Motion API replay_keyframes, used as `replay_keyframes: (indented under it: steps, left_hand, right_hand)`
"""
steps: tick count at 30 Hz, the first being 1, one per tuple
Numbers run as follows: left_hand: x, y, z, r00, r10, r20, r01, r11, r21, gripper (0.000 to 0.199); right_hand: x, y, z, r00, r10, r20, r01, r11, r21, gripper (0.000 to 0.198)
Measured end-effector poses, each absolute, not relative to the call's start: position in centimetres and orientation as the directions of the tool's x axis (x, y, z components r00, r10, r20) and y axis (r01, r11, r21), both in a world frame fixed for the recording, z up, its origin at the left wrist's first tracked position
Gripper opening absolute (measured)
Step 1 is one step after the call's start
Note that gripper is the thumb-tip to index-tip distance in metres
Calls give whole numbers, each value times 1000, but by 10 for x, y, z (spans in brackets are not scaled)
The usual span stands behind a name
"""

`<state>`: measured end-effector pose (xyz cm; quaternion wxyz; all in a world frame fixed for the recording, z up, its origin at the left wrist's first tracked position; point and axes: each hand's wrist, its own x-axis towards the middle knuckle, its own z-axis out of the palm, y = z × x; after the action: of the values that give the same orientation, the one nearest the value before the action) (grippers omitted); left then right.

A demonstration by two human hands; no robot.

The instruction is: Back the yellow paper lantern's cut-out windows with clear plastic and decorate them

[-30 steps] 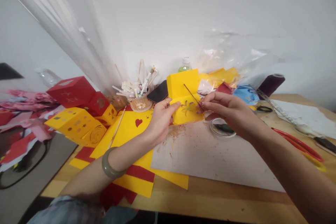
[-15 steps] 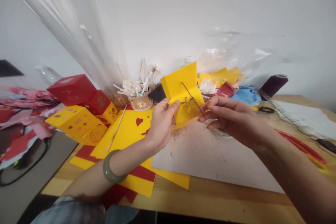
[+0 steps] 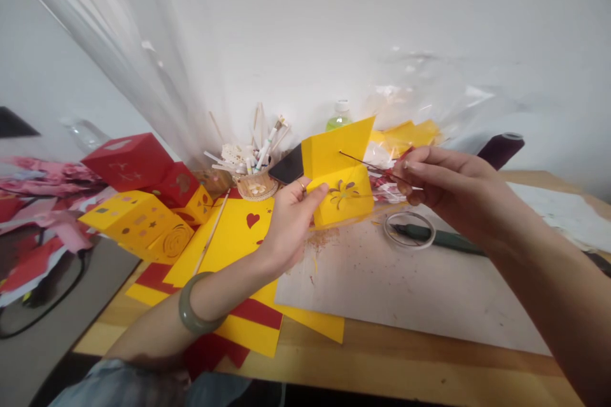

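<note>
My left hand point(image 3: 291, 219) pinches the lower left side of a folded yellow paper piece point(image 3: 338, 146), thumb on the front. Petal-shaped slits forming a flower are cut in its lower panel. A thin dark strand point(image 3: 365, 161) runs from a small spot on the upper panel to my right hand point(image 3: 427, 175), whose fingers are closed on it. Whether it is a cord or a thin stick I cannot tell. Beneath my right hand, a roll of clear tape point(image 3: 409, 231) lies over the end of a dark green pen-like tool point(image 3: 449, 240).
Red boxes point(image 3: 128, 159) and a yellow cut-out box point(image 3: 138, 222) stand at left. A pot of pens point(image 3: 258, 186) and a green bottle point(image 3: 338, 116) are behind. Yellow sheets point(image 3: 229, 222) and a whitish board point(image 3: 382, 292) cover the table. A dark purple spool point(image 3: 501, 149) is at right.
My right hand has moved up and to the right, swinging the strand from steep to nearly level. The yellow paper has turned and shifted slightly right in my left hand.
</note>
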<state>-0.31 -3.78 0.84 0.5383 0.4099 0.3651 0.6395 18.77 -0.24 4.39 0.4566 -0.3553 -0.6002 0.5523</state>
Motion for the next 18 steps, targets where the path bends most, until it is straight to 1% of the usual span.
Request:
replay_keyframes:
  steps: [5, 9, 11, 15, 18]
  left_hand:
    - [-3, -37, 7, -151, 978, 145, -349, -190, 918, 8]
    - [-4, -36, 8, -147, 974, 170, -348, -212, 913, 1]
    - [-4, -36, 8, -144, 973, 181, -331, -219, 918, 4]
    - [-7, -35, 7, -109, 961, 254, -263, -275, 925, 6]
    - [-10, -35, 8, -106, 945, 311, -154, -324, 933, 6]
  right_hand:
    - [186, -1, 39, -339, 933, 121, 41, 143, -989, 16]
    - [183, -4, 41, -349, 927, 138, 178, 210, -961, 20]
    - [180, -6, 45, -341, 928, 149, 231, 236, -944, 21]
    - [176, -10, 54, -355, 922, 153, 295, 266, -918, 21]
    - [175, -6, 57, -393, 915, 86, 326, 227, -918, 19]
